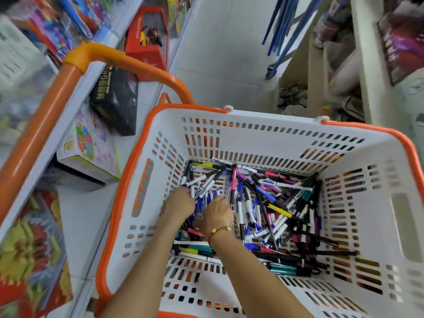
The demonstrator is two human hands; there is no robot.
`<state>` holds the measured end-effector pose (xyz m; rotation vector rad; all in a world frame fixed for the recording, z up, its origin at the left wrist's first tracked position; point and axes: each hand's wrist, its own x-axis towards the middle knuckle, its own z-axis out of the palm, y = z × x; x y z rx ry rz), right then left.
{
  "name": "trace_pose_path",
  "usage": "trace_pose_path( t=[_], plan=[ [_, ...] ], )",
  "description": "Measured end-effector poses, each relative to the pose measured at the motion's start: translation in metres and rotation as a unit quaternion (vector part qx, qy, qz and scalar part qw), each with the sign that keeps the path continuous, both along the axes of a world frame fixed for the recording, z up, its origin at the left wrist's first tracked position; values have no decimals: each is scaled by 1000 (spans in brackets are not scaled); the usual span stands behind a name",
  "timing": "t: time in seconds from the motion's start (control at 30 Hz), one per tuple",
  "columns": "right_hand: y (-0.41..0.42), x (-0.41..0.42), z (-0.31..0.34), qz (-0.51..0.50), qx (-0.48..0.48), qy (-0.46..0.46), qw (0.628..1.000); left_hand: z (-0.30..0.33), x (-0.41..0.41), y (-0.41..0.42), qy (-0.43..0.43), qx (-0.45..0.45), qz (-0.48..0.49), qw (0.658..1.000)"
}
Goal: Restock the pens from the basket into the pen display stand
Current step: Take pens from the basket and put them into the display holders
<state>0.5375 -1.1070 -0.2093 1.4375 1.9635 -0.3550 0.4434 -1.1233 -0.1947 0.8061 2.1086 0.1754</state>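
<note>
Bright, even indoor light fills the scene, with only soft, faint shadows inside the white basket [263, 134]. Its walls look close to washed out. Wide-angle distortion bends straight lines toward the edges. Heavy motion blur smears the shelves [34, 88] from 7 to 11 o'clock; the centre stays fairly sharp.

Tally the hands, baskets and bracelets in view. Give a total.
Hands: 2, left hand and right hand
Basket: 1
Bracelet: 1
Total: 4
Pens: tangled heap, not countable
</note>
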Motion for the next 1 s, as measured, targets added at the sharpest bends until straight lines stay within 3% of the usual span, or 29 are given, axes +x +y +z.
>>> trace_pose_path(
  t=[0.17, 0.4, 0.53, 0.63, 0.7, 0.8, 0.87, 1.0],
  plan=[
    [17, -10, 0, -1, -25, -45, 999, 10, 10, -1, 81, -51, -68, 993],
    [26, 18, 2, -6, 5, 142, 990, -9, 7, 3, 45, -67, -86, 993],
    [36, 42, 18, -27, -99, 201, 974, -15, 3, 2, 4, -48, -101, 994],
    [45, 73, 33, -159, -207, 254, 931, -5, 8, 4, -17, -90, -124, 988],
    [51, 92, 48, -260, -255, 287, 886, 8, 16, 8, 17, -132, -180, 975],
    [60, 118, 71, -340, -271, 331, 837, 37, 28, 16, 72, -101, -229, 965],
    [62, 133, 81, -344, -271, 377, 816, 54, 38, 25, 2, -53, -211, 976],
    [65, 146, 93, -387, -301, 469, 735, 77, 69, 48, -260, -27, -47, 964]
  ],
)
